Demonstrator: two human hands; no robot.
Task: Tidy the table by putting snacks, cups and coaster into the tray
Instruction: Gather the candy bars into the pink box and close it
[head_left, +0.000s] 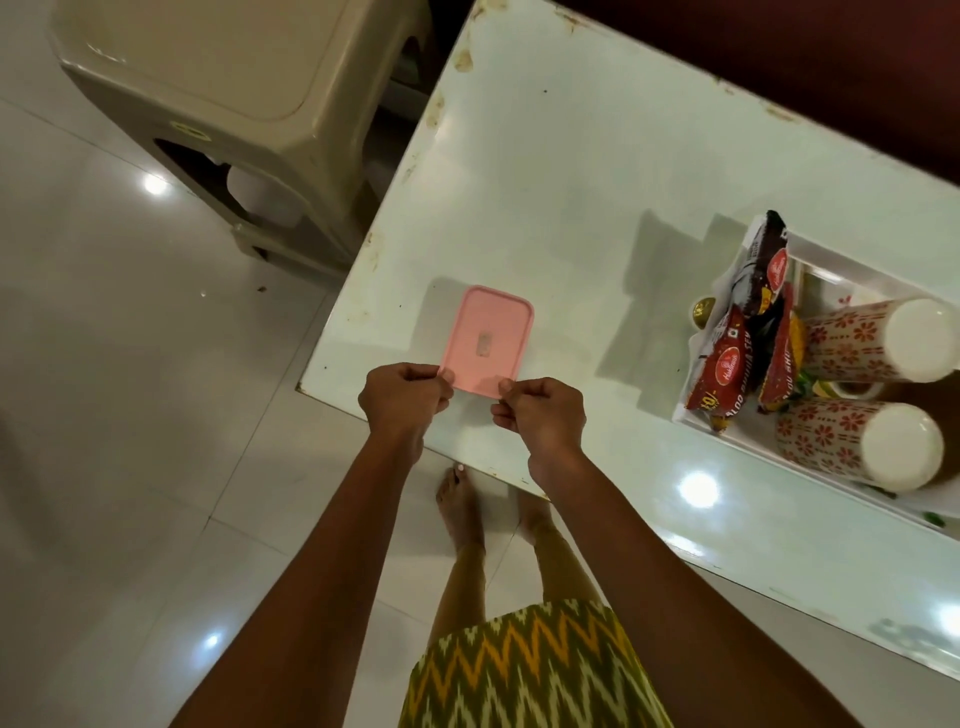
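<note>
Both hands are on the pink coaster (488, 338): the left hand (402, 400) pinches its near left corner, the right hand (545, 415) pinches the near right one, fingers curled. The coaster stretches away from the fingertips, low over the table (545, 182) near its edge (touching or just lifted, I cannot tell). This looks like the closing step. The next move calls for a level carry, well off to the right of the fingers, into the tray (852, 266). The count: one coaster, two cups (878, 340) on their sides in the tray, three snack packets (722, 364) showing, perhaps more beneath.
</note>
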